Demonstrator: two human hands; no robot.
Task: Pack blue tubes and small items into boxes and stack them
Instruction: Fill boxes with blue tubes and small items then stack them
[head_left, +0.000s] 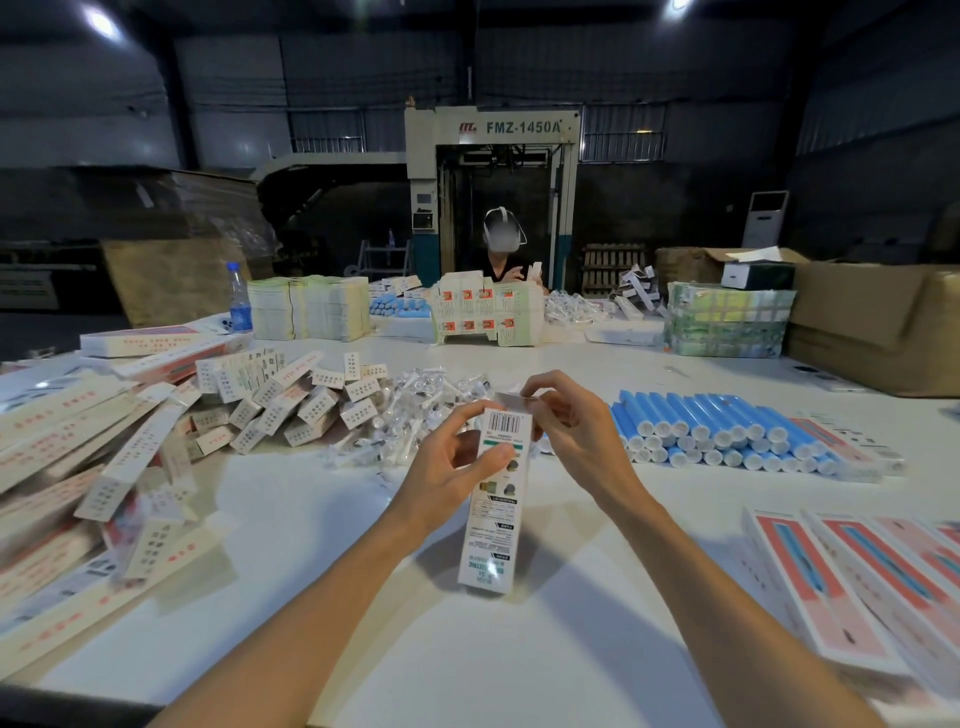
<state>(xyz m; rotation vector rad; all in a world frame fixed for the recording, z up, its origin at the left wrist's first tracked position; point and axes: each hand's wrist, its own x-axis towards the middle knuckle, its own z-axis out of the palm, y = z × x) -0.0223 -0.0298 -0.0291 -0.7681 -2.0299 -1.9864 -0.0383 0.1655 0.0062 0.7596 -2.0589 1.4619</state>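
A long white printed box (493, 525) stands tilted on the table in front of me, barcode end up. My left hand (452, 467) grips its upper part, thumb on the front face. My right hand (566, 426) pinches the open top flap at the box's far end. Blue tubes (717, 431) with white caps lie stacked to the right. A heap of small clear-wrapped items (415, 415) lies just behind the box. Packed pink-and-white boxes (872, 587) lie side by side at the near right.
Small and long white boxes (156, 441) lie heaped on the left. Bundled flat cartons (306, 306), a blue-label water bottle (239, 301) and brown cardboard cases (872, 322) line the far edge. Another person (504, 254) sits opposite. The white table (311, 545) is bare nearby.
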